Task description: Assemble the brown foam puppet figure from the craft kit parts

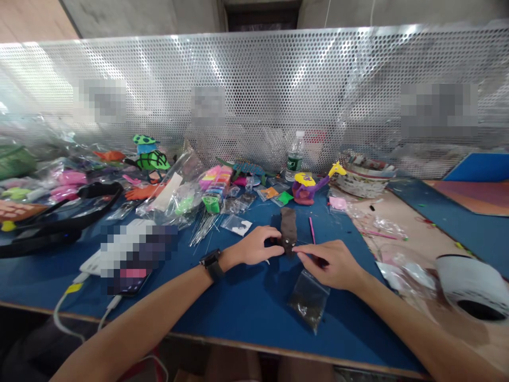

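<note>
A dark brown clay animal figure (288, 225) with two small white eyes lies on the blue table, its head toward me. My left hand (254, 245) rests at its left side, fingers curved and apart from the thumb; the thumb tip reaches the head. At the head's right side, my right hand (332, 262) has thumb and index finger pinched together; whatever is between them is too small to make out. Below the figure lies a clear zip bag (310, 300) with dark material inside. A thin pink stick (312, 230) lies to the figure's right.
Thin metal wires (203, 229), bagged clay and a purple-and-yellow clay giraffe (305, 190) stand behind. A water bottle (295, 154) is near the perforated metal panel (254, 79). Cabled devices (133, 254) lie left; a white cylindrical object (469, 278) is at right.
</note>
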Demonstrator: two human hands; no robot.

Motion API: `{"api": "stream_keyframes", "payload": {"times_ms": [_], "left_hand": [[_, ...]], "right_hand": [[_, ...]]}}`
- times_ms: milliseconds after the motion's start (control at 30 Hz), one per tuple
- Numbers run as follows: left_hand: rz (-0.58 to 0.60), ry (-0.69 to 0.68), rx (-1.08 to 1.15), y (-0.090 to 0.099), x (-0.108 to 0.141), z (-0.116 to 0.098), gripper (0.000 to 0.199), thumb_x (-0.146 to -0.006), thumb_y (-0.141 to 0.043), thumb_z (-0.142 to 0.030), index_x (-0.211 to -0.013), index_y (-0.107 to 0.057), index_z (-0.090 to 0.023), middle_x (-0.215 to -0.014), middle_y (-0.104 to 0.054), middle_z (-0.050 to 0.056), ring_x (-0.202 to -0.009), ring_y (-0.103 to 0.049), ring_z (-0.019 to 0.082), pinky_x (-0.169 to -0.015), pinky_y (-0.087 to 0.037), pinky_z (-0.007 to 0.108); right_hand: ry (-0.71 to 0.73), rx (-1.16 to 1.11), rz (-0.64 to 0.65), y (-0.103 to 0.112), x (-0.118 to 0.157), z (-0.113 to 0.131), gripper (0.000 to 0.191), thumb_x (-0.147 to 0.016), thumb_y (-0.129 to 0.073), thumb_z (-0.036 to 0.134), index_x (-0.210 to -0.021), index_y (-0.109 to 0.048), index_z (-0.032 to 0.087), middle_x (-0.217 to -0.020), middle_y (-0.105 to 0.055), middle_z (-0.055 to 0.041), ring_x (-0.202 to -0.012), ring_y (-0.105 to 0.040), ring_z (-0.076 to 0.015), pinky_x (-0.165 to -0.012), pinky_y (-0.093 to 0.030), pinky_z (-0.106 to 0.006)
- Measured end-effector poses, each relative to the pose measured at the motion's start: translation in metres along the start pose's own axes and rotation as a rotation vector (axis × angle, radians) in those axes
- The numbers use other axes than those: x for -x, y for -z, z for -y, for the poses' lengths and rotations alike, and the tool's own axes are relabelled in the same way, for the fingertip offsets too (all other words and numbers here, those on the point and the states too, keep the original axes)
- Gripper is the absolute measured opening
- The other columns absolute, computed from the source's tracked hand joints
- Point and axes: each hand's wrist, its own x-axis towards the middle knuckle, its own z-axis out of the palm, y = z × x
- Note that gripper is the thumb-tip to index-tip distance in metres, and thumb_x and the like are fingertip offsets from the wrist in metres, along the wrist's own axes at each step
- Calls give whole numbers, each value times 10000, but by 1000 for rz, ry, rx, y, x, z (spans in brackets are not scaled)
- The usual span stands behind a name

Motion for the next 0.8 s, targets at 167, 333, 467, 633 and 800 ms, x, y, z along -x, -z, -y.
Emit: {"api": "stream_keyframes", "payload": {"times_ms": [167, 333, 467, 633, 800], "left_hand": [[-3, 11, 9, 1, 0, -1, 151, -875, -636, -308, -853, -661, -161, -879, -654, 47, -824, -592, 184, -760, -427, 275], [18, -6, 12, 3, 0, -2, 165, -896, -615, -308, -867, -666, -155, -867, -641, 45, -806, -580, 174, -752, -422, 272], [33, 4, -5, 5, 0, -4, 172, -905, -605, -315, -869, -666, -158, -875, -647, 48, -814, -586, 176, -746, -421, 267], [20, -2, -18, 4, 0, -4, 168, -894, -620, -315, -868, -660, -154, -869, -646, 50, -803, -585, 175, -743, -426, 270], [18, -20, -30, 2, 0, -1, 166, -897, -615, -310, -878, -664, -153, -869, -648, 49, -809, -589, 174, -756, -431, 273]], "right_hand": [[-22, -8, 26, 0, -1, 0, 216, -949, -559, 259, -967, -770, 221, -543, -688, 38, -421, -593, -93, -477, -393, -228], [-25, -49, 16, 0, 0, -2, 203, -947, -568, 231, -981, -766, 200, -516, -656, 46, -419, -578, -84, -478, -384, -218], [-19, -53, 12, 1, 0, -2, 212, -952, -557, 232, -985, -763, 195, -496, -635, 50, -407, -562, -79, -471, -373, -214], [0, -5, 31, 1, -1, 0, 217, -948, -563, 260, -979, -774, 221, -547, -690, 39, -409, -576, -81, -469, -373, -222], [58, 93, 11, -1, 0, 1, 214, -935, -568, 260, -962, -779, 230, -579, -721, 28, -432, -611, -95, -481, -396, -230]]}}
